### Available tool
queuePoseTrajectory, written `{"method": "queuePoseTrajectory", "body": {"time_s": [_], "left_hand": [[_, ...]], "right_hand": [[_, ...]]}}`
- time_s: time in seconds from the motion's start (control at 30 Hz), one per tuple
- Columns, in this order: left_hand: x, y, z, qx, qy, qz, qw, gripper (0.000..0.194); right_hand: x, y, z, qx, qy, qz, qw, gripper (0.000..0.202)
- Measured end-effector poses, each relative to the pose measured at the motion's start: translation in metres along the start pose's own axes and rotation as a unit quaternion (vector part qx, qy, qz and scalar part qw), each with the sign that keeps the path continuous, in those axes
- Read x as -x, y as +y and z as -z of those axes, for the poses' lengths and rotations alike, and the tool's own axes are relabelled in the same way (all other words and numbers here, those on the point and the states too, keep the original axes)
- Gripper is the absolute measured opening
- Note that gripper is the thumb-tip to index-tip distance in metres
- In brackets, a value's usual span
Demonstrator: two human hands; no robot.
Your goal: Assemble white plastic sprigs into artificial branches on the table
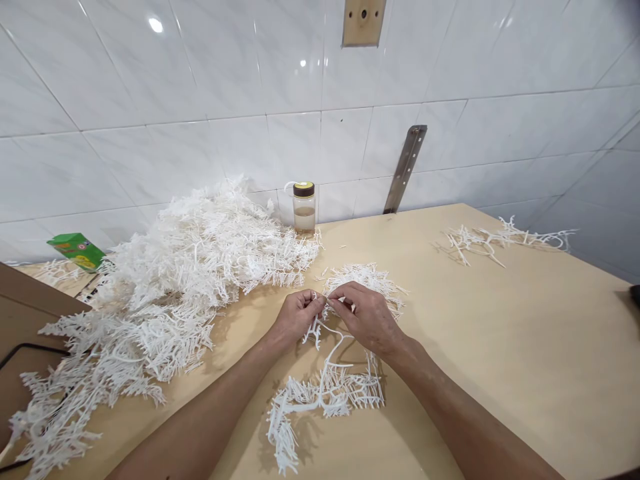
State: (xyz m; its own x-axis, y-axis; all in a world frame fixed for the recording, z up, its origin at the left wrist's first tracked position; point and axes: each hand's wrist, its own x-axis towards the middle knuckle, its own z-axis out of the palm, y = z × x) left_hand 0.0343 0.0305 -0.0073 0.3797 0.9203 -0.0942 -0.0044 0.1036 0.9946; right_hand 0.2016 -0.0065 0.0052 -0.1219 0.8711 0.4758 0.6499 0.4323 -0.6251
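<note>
Both hands meet at the middle of the table, fingertips nearly touching. My left hand [299, 313] pinches an upper twig of a white branched plastic piece [325, 393], whose forked, bristly arms spread over the table towards me. My right hand [367, 313] is closed, thumb and forefinger pinched at the same spot; what lies between them is too small to make out. Just behind my right hand is a small heap of loose white bits [373, 275].
A large pile of white branched pieces [200, 247] covers the left side. Behind it stand a bottle [304, 213] and a green box [77, 250]. Bare white branches [480, 239] lie at the back right. A metal strip [406, 170] leans on the tiled wall.
</note>
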Motion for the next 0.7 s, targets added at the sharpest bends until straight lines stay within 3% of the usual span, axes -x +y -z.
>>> {"method": "queuePoseTrajectory", "body": {"time_s": [0.17,0.4,0.7], "left_hand": [[0.001,0.002,0.0,-0.009,-0.015,0.005,1.0,0.041],[0.008,0.012,-0.001,-0.018,-0.055,0.027,0.998,0.04],[0.008,0.01,-0.001,-0.027,-0.066,0.013,0.997,0.041]], "right_hand": [[-0.002,0.0,0.003,0.018,-0.022,-0.018,0.999,0.016],[-0.002,-0.003,0.02,-0.097,-0.129,-0.17,0.972,0.025],[-0.003,-0.005,0.017,-0.022,-0.11,-0.109,0.988,0.018]]}}
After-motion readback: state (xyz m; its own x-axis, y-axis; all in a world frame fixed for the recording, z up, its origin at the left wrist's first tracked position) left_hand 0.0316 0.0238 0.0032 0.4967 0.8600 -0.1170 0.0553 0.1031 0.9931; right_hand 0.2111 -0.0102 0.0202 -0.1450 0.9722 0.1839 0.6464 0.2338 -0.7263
